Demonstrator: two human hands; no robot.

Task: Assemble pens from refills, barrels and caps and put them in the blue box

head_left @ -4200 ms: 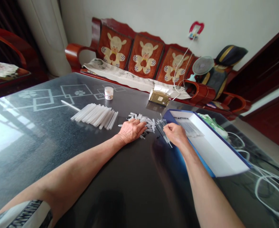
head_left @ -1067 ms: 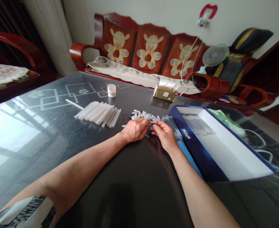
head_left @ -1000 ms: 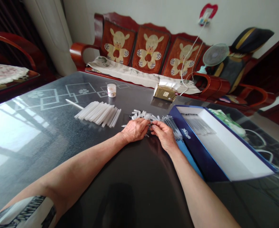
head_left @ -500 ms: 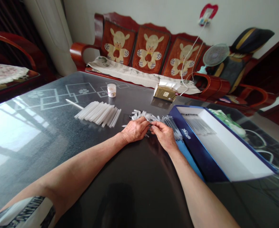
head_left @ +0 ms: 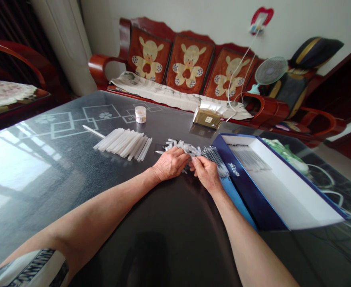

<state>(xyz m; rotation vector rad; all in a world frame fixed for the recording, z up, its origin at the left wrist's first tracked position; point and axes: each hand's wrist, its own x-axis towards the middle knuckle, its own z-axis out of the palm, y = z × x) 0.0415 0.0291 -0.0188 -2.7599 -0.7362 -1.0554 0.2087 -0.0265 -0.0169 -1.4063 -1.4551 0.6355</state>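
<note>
Grip, right: the right hand (head_left: 206, 172), thumb and forefinger drawn close together; whether a small part sits between them I cannot tell.
Grip, left: the left hand (head_left: 170, 163), fingers curled over, apparently closed round a slim pointed piece (head_left: 159, 152), its tip showing beyond the knuckles; the rest is hidden.
Change: some seconds ago my right hand is over by the thin grey rods (head_left: 213, 154); now it is up against my left fingertips. The pointed tip sits a little farther from me than a moment ago. Meaning, as I judge it: both hands attend to one small join, its state unseen.
Pose: both forearms reach in from the near side and converge, wrists low, backs of the hands up.
Adjacent: heap of small white and black pieces (head_left: 180, 146), just beyond the left fingers; thin grey rods, right of the right hand, along the outside of the blue box (head_left: 241, 181); more thin rods (head_left: 251, 158) lying inside it.
Outlying: row of pale tubes (head_left: 123, 143), left of the hands, side by side; small jar (head_left: 140, 114), upright; tissue pack (head_left: 208, 116); all on the dark tabletop (head_left: 175, 223).
</note>
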